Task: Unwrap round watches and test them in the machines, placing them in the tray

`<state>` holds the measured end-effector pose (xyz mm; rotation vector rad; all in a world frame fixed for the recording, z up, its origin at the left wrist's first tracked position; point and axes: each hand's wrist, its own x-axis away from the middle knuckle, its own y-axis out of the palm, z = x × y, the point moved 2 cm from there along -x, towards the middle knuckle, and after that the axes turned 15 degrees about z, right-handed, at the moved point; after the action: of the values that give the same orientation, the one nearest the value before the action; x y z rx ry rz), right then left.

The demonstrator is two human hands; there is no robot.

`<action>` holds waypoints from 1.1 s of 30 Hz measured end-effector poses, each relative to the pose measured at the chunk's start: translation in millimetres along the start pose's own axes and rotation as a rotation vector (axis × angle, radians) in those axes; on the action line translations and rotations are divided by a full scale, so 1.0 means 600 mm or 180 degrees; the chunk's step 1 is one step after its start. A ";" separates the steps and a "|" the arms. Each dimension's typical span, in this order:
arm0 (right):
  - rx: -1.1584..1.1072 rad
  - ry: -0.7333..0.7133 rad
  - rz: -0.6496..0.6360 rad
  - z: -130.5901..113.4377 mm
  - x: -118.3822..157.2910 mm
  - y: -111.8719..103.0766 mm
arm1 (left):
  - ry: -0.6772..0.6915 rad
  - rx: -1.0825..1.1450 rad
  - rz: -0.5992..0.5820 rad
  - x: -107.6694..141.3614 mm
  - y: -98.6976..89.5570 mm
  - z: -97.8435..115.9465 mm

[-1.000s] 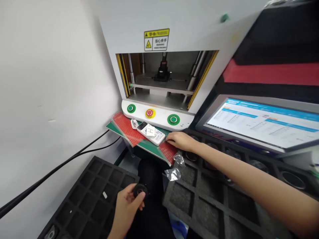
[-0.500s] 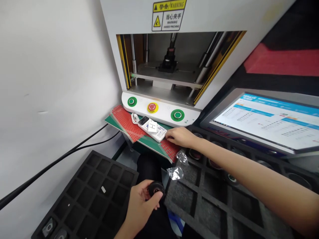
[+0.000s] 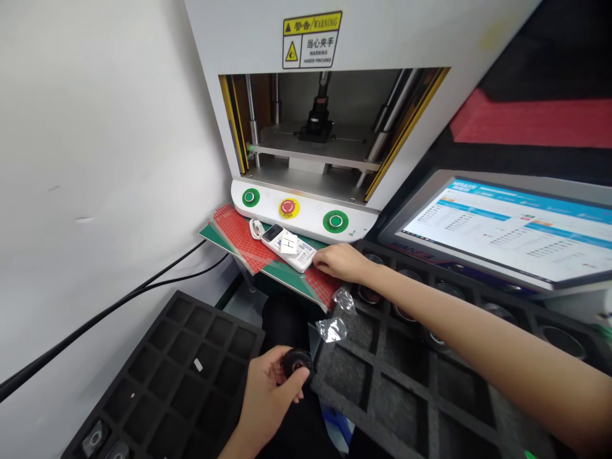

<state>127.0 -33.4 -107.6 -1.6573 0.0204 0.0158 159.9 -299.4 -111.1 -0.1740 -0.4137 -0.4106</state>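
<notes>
My left hand (image 3: 272, 389) is closed on a round black part (image 3: 297, 366), with the thumb across its face, low in the middle of the view. Farther up, my right hand (image 3: 338, 262) rests at the right end of a white handheld device (image 3: 304, 257) on the green and red mat. Its fingers are curled together, and what they hold, if anything, is hidden. A small white block marked H (image 3: 289, 244) lies on the device, beside a coiled white cable (image 3: 257, 229).
A press machine (image 3: 306, 220) with green and red buttons stands ahead. Black foam trays (image 3: 178, 294) (image 3: 377, 371) flank my legs, the right one under my right arm. Clear plastic scraps (image 3: 333, 329) lie by it. A monitor (image 3: 502, 223) is at right; black cables run left.
The view has shifted slightly, so the machine and monitor sit a little farther left. Both hands keep nearly the same pose, and the black part stays in my left hand.
</notes>
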 end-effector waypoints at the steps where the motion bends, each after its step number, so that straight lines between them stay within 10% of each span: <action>1: 0.0027 0.0005 -0.0005 -0.001 0.000 0.000 | 0.0003 -0.0005 0.0004 0.001 0.000 0.000; 22: -0.0237 0.0436 0.0296 -0.012 0.012 -0.043 | 0.0226 -0.0129 0.0220 0.012 0.000 0.013; 30: -0.1544 0.1418 0.1846 -0.143 0.227 -0.125 | 0.0741 -0.0270 0.0235 0.065 0.015 0.023; 33: -0.3399 0.2321 0.2556 -0.215 0.307 -0.111 | 0.1291 -0.0302 0.0089 0.092 0.041 0.011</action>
<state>312.5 -156.7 -34.1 -2.5017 1.4395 0.0344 214.2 -295.2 -83.6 -0.1833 0.0070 -0.4267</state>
